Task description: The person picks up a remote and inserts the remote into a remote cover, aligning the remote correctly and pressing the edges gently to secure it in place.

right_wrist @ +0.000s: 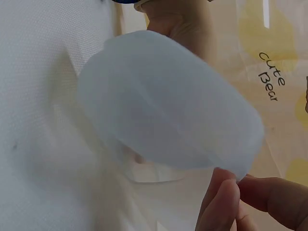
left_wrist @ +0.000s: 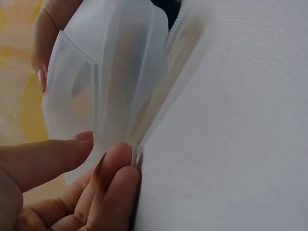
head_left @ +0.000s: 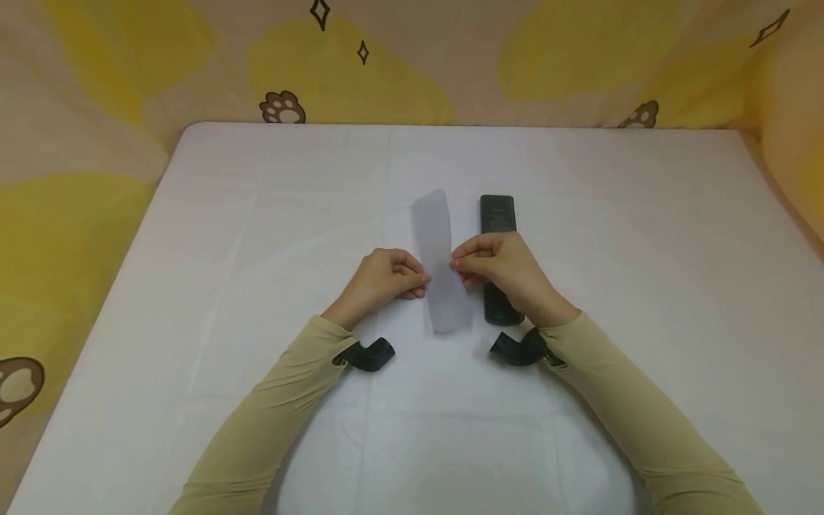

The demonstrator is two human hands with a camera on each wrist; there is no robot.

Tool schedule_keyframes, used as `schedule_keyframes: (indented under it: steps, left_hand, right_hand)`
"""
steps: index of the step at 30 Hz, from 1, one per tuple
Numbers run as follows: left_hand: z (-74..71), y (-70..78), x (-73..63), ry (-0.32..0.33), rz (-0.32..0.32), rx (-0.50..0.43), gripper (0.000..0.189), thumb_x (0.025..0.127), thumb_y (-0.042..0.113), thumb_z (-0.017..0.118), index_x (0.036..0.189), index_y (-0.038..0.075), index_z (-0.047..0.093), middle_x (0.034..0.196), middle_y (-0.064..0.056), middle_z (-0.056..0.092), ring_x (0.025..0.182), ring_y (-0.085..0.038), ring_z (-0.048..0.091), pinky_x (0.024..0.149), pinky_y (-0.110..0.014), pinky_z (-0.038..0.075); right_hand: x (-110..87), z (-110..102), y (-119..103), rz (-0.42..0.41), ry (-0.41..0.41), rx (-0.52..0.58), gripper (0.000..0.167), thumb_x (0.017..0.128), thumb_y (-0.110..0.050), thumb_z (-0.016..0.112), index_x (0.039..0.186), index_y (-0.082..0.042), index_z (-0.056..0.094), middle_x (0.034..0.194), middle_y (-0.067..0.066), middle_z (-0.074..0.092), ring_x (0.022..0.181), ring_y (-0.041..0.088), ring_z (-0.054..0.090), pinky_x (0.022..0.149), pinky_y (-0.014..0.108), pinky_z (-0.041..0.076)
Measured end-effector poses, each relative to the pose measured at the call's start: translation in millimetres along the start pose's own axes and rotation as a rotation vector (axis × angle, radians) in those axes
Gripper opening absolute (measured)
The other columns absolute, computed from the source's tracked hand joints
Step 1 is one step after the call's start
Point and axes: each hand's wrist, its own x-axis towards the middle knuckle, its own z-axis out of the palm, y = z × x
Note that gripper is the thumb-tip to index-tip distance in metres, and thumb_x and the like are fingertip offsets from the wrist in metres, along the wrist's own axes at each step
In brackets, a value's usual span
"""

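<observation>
The left hand (head_left: 389, 275) and right hand (head_left: 504, 262) pinched opposite edges of the translucent sleeve (head_left: 435, 229), which could have creased or slipped free under uneven pull.

Long khaki sleeves (head_left: 269, 409), black wrist pieces (head_left: 370, 356).

On my head feed, a broad white-clothed table (head_left: 644, 229) fills most of the frame, faintly creased, its far edge crossing the upper part. Lying on it, just right of centre, I see a black remote control (head_left: 498, 213), lengthwise up the frame, its middle partly hidden. Near the centre, I cannot tell whether the translucent sleeve (head_left: 444, 304) touches the surface.
</observation>
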Motion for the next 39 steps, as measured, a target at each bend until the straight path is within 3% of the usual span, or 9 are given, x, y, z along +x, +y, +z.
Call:
schedule_keyframes:
  steps: [4,9,13,21,29,39]
  left_hand:
    - [1.0,0.8,-0.5,-0.006,0.009,-0.014,0.014,0.088,0.011,0.068,0.09,-0.001,0.064,0.076,-0.008,0.069,0.067,-0.012,0.066,0.066,-0.026,0.055]
    - [4.7,2.2,0.3,0.004,0.044,-0.158,0.02,0.093,0.015,0.061,0.092,-0.005,0.062,0.076,-0.012,0.067,0.067,-0.015,0.066,0.066,-0.03,0.056]
    - [7.1,4.1,-0.7,0.007,0.073,-0.219,0.026,0.095,0.02,0.059,0.091,-0.005,0.062,0.076,-0.012,0.067,0.066,-0.016,0.066,0.066,-0.031,0.056]
    - [7.7,4.6,-3.0,0.031,0.11,-0.154,0.022,0.093,0.019,0.061,0.089,-0.003,0.064,0.076,-0.013,0.068,0.067,-0.019,0.066,0.065,-0.032,0.056]
    - [6.6,5.7,-3.5,0.046,0.111,-0.134,0.02,0.093,0.017,0.061,0.091,-0.003,0.065,0.075,-0.013,0.068,0.065,-0.019,0.067,0.064,-0.032,0.056]
    - [-0.5,9.6,-5.4,0.052,0.192,-0.045,0.012,0.092,0.007,0.058,0.089,-0.003,0.064,0.073,-0.011,0.068,0.065,-0.019,0.066,0.063,-0.031,0.055]
  right_hand:
    - [-1.8,1.4,-2.3,0.0,-0.034,-0.004,0.016,0.083,0.004,0.063,0.096,0.014,0.064,0.079,0.008,0.068,0.065,0.012,0.061,0.063,0.025,0.053]
    - [-2.8,5.1,-3.1,0.016,-0.058,-0.013,0.016,0.084,0.002,0.064,0.097,0.013,0.064,0.08,0.008,0.069,0.065,0.013,0.063,0.064,0.027,0.054]
    - [-3.6,8.6,-1.7,0.015,-0.054,-0.018,0.016,0.085,0.0,0.066,0.097,0.01,0.065,0.078,0.007,0.068,0.065,0.014,0.062,0.065,0.027,0.054]
    - [-3.8,14.0,2.9,-0.016,-0.095,0.054,0.017,0.084,0.001,0.067,0.099,0.01,0.065,0.103,0.013,0.069,0.079,0.014,0.064,0.068,0.028,0.055]
    - [-3.2,13.8,4.2,-0.019,-0.121,0.073,0.019,0.084,0.0,0.068,0.1,0.01,0.064,0.094,0.01,0.07,0.072,0.013,0.064,0.068,0.029,0.055]
    - [-2.0,9.4,1.8,-0.001,-0.093,0.033,0.018,0.085,0.001,0.064,0.101,0.01,0.063,0.078,0.011,0.069,0.068,0.018,0.065,0.068,0.03,0.055]
